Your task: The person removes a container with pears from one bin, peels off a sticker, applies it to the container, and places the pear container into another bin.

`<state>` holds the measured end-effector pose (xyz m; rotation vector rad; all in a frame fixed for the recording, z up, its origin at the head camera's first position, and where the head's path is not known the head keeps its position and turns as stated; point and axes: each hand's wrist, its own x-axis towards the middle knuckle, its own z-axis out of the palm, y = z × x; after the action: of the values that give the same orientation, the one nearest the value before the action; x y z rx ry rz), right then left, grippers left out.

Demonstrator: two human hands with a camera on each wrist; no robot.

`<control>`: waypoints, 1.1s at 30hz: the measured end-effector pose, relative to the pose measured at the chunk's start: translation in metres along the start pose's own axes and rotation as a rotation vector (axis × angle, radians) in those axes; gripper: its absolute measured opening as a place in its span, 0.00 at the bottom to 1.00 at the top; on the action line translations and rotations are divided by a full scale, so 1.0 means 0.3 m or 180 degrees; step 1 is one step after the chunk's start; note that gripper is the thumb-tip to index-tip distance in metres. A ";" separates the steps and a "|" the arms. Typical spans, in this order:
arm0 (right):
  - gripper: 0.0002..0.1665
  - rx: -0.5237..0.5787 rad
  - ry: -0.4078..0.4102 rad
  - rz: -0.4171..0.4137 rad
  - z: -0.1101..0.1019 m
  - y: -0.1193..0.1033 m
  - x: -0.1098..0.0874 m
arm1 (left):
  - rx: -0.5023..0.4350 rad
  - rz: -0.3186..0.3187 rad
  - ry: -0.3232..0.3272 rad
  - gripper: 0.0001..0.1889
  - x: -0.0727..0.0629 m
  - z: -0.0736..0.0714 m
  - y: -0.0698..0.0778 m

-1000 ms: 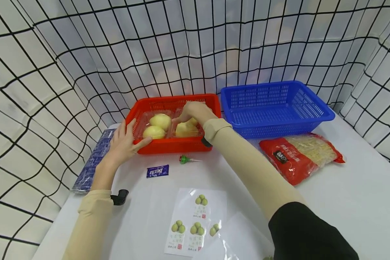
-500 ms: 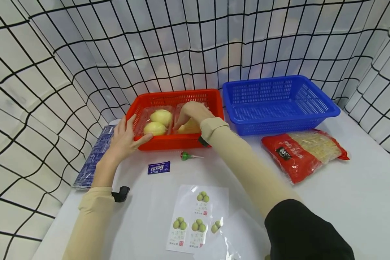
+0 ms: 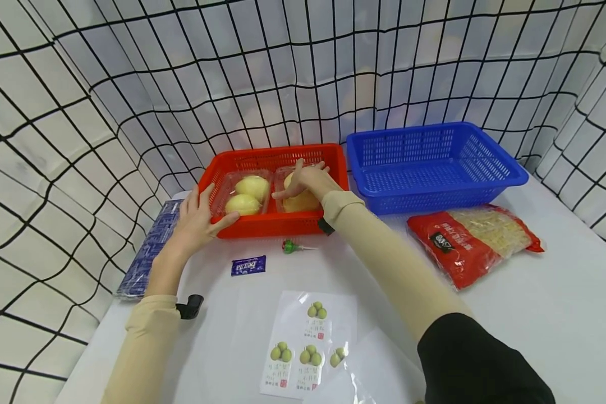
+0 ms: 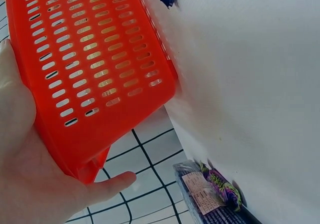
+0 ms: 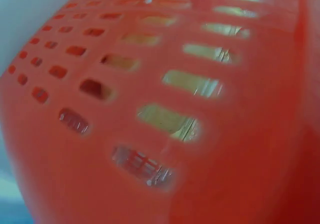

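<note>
A red plastic basket point(image 3: 270, 225) holds two clear plastic boxes side by side. Two pale yellow round fruits point(image 3: 244, 205) lie in the left box point(image 3: 223, 196); pale yellow fruit point(image 3: 300, 203) is partly hidden in the right one. My left hand point(image 3: 194, 224) rests at the basket's front left corner, fingers along the left rim and thumb straight out by the front. In the left wrist view that thumb point(image 4: 117, 183) extends past the slotted wall. My right hand point(image 3: 310, 180) is over the right box with its fingers spread. Only the basket wall point(image 5: 240, 149) fills the right wrist view.
A blue basket point(image 3: 434, 193) stands right of the red one, with a red food bag point(image 3: 472, 238) before it. A small blue packet point(image 3: 248, 266), a green lollipop point(image 3: 290, 246) and fruit-printed sheets point(image 3: 298, 322) lie in front. A blue package point(image 3: 151, 247) lies left, near black netting.
My right hand's fingers were bent down into the right box and have now lifted and spread above its fruit. My left hand stays at the basket corner.
</note>
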<state>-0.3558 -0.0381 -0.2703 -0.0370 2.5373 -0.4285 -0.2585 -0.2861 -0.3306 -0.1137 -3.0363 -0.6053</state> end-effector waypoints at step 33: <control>0.67 0.0072 0.0448 -0.0775 0.011 0.059 0.006 | -0.0007 0.0016 -0.0006 0.57 -0.001 0.004 -0.002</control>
<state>-0.3546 -0.0225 -0.2794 -0.3203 2.6761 -0.5725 -0.2583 -0.2861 -0.3320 -0.1218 -3.0362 -0.6087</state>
